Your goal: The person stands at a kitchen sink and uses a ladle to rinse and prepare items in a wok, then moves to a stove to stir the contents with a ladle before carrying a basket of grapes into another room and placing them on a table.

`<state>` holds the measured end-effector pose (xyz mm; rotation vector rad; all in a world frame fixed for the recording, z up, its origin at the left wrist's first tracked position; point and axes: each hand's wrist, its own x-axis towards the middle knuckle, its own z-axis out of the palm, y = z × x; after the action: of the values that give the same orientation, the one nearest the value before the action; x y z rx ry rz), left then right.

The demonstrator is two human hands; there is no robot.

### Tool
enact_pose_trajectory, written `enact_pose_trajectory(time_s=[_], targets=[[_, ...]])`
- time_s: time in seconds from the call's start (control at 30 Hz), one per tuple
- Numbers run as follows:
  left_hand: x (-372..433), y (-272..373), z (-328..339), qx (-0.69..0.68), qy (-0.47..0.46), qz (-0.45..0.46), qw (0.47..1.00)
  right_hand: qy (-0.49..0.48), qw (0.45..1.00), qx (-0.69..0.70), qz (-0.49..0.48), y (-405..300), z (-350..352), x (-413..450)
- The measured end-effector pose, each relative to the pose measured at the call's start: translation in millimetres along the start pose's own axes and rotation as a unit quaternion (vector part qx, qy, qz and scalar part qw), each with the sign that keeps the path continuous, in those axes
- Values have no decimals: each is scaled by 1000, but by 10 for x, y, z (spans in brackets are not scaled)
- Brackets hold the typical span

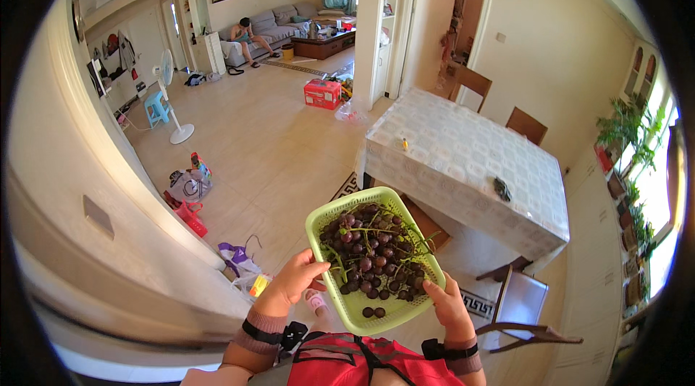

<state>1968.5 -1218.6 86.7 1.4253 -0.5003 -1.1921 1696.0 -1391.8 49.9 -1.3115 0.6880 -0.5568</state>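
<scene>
A pale green plastic basket (355, 326) with perforated sides is held up in front of my body. Dark purple grapes (374, 247) on green stems fill most of it, with a few loose ones at the near end. My left hand (297, 278) grips its left side, the thumb over the rim. On the right side, my right hand (448, 299) holds the rim, also with the thumb on top. The fingers under the basket are partly hidden. Beyond the basket stands a table with a patterned tablecloth (461, 136).
A chair (518, 299) stands at the right below the table. Bags (190, 185) lie along the left wall near a white standing fan (174, 98). A red box (322, 94) sits on the floor. A person (247, 38) sits on the far sofa.
</scene>
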Motion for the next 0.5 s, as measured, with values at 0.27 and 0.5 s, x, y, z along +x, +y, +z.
enact_pose_trajectory(time_s=[0.27,0.5], targets=[[1027,576,-979,14,33,35,999,-33,995,89,-8,-196,739,1427],[1317,965,-1909,3,115,38,993,-99,991,89,5,-281,1562,2681]])
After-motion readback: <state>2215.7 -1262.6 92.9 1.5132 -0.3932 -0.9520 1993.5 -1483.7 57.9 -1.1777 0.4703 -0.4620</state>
